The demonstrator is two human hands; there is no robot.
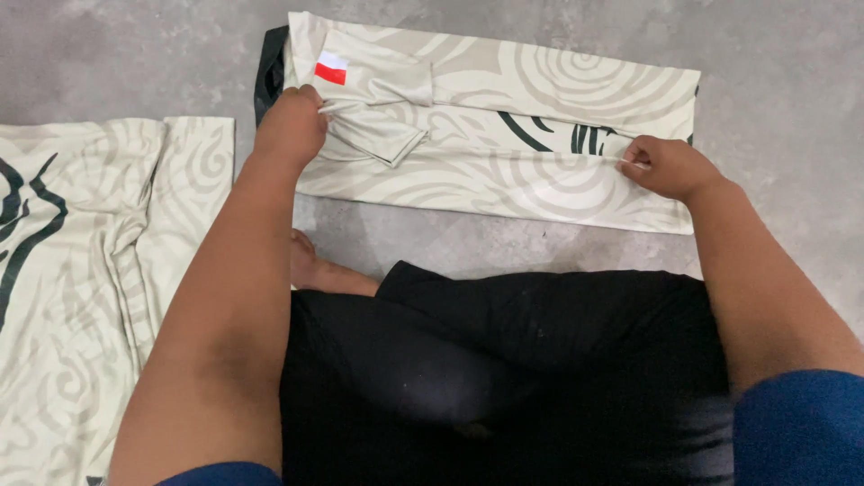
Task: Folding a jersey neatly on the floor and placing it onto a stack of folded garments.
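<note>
Mid-fold on cream swirl-print garment (504,135) lying across far side of grey floor (783,72): left hand (290,126) pinching sleeve fold, right hand (666,167) pinching right edge; next move needs even tension.

Cream garment (504,135) with pale swirl pattern and dark curved lines, folded into a long flat band across the grey floor. Short sleeve doubled back over the left part, a small red-and-white patch near the top left corner. Black lining peeking out at the left edge. Pinched at the left end and at the right edge.
</note>
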